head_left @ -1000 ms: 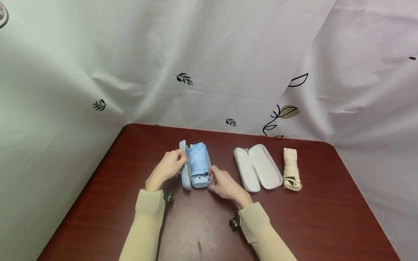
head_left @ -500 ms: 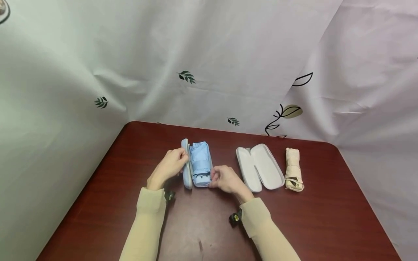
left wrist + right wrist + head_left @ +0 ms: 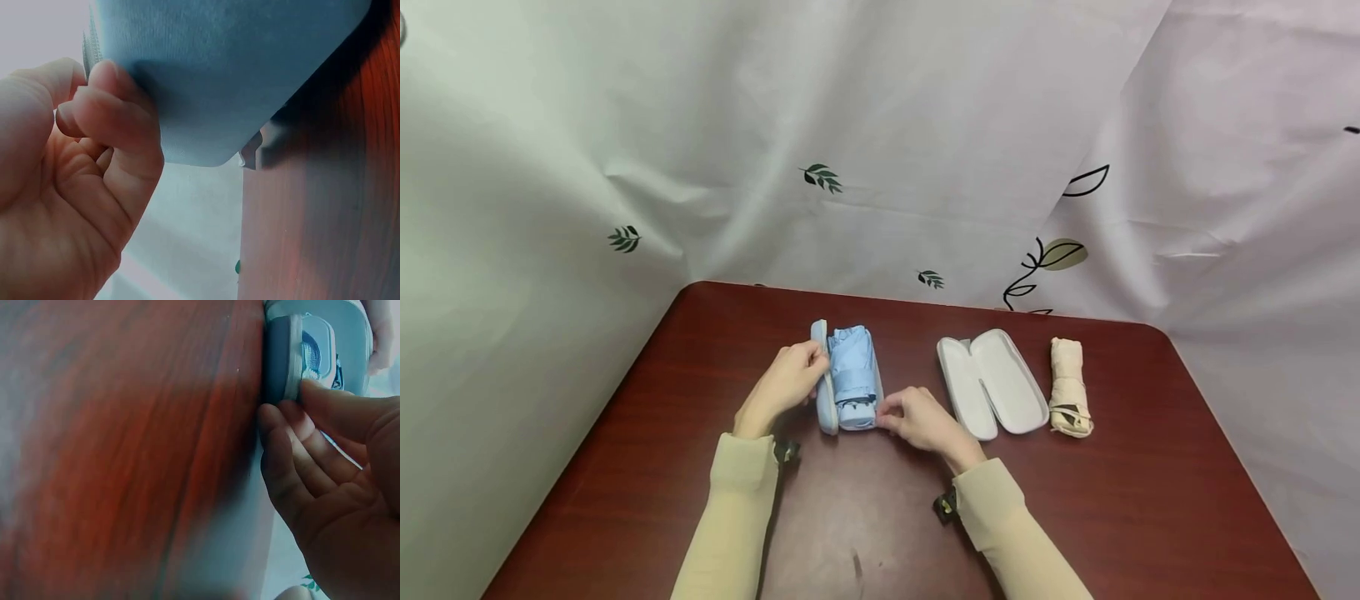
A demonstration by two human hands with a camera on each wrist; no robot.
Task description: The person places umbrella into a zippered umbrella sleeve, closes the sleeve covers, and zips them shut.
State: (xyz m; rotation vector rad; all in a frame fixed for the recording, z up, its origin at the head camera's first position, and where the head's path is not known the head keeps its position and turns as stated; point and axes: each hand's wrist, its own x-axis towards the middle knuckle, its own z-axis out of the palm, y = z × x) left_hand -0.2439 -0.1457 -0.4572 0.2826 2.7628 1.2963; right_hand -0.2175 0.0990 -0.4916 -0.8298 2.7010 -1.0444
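A folded light-blue umbrella (image 3: 853,367) lies in an opened light-blue zip case (image 3: 826,410), whose lid stands up along the umbrella's left side. My left hand (image 3: 781,385) pinches the upper edge of that lid, near the zipper (image 3: 94,40) seen in the left wrist view. At the near right corner of the case, my right hand (image 3: 925,421) pinches the rim between thumb and fingers. The right wrist view shows the umbrella's round handle end (image 3: 317,350) just inside this rim. The far end of the case is hidden in both wrist views.
To the right, a white case (image 3: 1011,383) lies spread open on the dark red table (image 3: 880,517). Beyond it rests a folded cream umbrella (image 3: 1070,387). A pale curtain (image 3: 880,125) with leaf prints hangs behind the table's far edge.
The right fingers have shifted slightly down the case's side to its near corner. My left hand keeps its grip on the lid. The head view has swayed a little.
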